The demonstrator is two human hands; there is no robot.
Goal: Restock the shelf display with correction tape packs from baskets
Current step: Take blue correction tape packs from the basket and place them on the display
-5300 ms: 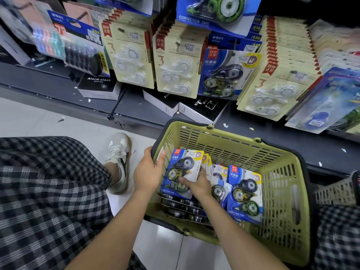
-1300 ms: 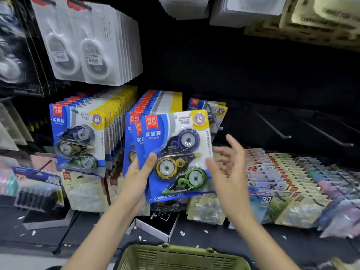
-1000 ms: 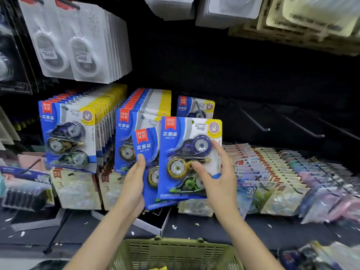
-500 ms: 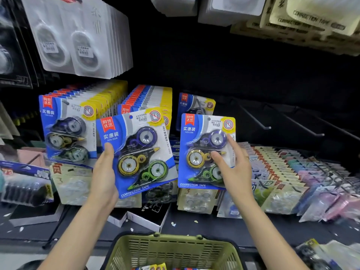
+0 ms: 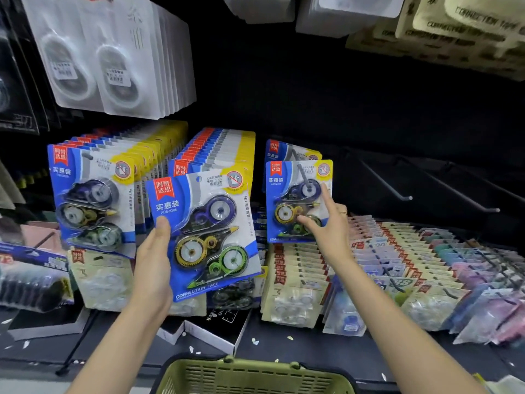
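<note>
left hand (image 5: 153,260) grips tilted pack (image 5: 203,237); right hand (image 5: 326,223) fingers spread, touching hung pack (image 5: 295,200)

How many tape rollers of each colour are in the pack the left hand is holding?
Purple roller: 1
Yellow roller: 1
Green roller: 1
Total: 3, all sealed in the one pack that the left hand grips.
</note>
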